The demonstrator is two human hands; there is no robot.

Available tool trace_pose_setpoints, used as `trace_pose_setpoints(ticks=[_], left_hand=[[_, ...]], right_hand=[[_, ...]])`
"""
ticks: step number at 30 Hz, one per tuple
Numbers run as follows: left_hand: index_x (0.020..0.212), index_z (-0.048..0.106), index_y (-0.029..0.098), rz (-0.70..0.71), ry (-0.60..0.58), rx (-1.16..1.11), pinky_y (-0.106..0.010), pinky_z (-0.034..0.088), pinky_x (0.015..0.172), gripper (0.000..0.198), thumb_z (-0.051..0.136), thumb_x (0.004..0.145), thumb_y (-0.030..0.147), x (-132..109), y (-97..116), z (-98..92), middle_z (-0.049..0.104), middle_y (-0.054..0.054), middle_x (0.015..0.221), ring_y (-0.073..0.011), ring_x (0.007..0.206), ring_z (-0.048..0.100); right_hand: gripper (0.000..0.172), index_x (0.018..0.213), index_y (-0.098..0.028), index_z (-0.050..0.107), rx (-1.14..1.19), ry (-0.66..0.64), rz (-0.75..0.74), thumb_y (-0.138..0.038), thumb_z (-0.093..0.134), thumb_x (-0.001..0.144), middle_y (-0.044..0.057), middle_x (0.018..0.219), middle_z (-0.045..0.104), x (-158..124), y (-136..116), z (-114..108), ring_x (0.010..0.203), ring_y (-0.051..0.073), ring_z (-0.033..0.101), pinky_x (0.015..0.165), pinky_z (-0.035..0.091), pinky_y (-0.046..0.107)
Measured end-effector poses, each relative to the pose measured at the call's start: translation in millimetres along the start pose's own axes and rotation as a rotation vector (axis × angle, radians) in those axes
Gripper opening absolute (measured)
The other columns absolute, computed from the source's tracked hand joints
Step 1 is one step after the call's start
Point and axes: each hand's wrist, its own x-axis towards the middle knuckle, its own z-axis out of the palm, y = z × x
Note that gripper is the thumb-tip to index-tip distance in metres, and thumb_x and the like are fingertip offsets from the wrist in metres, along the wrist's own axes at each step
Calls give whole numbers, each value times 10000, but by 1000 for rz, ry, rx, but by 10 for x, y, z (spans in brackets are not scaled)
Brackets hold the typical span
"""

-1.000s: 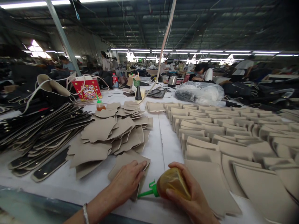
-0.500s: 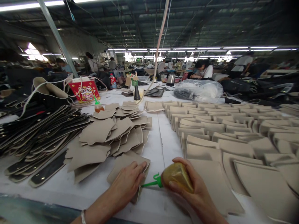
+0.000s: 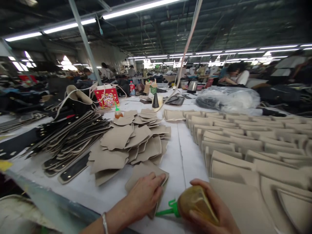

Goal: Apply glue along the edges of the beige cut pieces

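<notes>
My left hand (image 3: 147, 191) is palm down on a beige leather-like piece (image 3: 136, 172), its fingers bent together and holding the piece near its right edge. A silver bracelet (image 3: 104, 222) circles that wrist. My right hand (image 3: 216, 208) is wrapped round a squeeze bottle (image 3: 196, 203) of amber liquid, tilted on its side. The bottle's green nozzle (image 3: 165, 212) points left, its tip at the lower edge of the piece under my left hand. Whether liquid comes out cannot be seen. Just beyond lies a loose heap of similar beige pieces (image 3: 117, 136).
Rows of overlapping beige pieces (image 3: 234, 169) cover the right side. Black straps with studs (image 3: 73, 139) are heaped at left. Farther back are a second glue-like bottle (image 3: 118, 113), a red box (image 3: 106, 96), a black cone (image 3: 155, 100), a kettle (image 3: 192, 86) and a plastic-wrapped bundle (image 3: 227, 99).
The view has swung left, so everything sits farther right in it. My left hand stays on the beige piece, and my right hand still grips the bottle with its tip by the edge.
</notes>
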Motion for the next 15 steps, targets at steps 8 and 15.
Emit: trace_pose_setpoints(ticks=[8, 15], left_hand=[[1357, 466, 309, 39, -34, 0, -363, 445, 828, 467, 307, 921, 250, 84, -40, 14, 589, -60, 998, -222, 903, 589], [1352, 474, 323, 46, -22, -32, -343, 440, 823, 466, 313, 920, 254, 107, -75, 8, 595, -49, 971, -210, 895, 589]], right_hand=[[581, 1225, -233, 467, -201, 124, -169, -513, 699, 771, 39, 1062, 575, 292, 44, -197, 870, 208, 583, 779, 465, 295], [541, 1194, -235, 493, -165, 35, -176, -487, 711, 768, 31, 1036, 603, 217, 2, -156, 860, 206, 612, 771, 485, 276]])
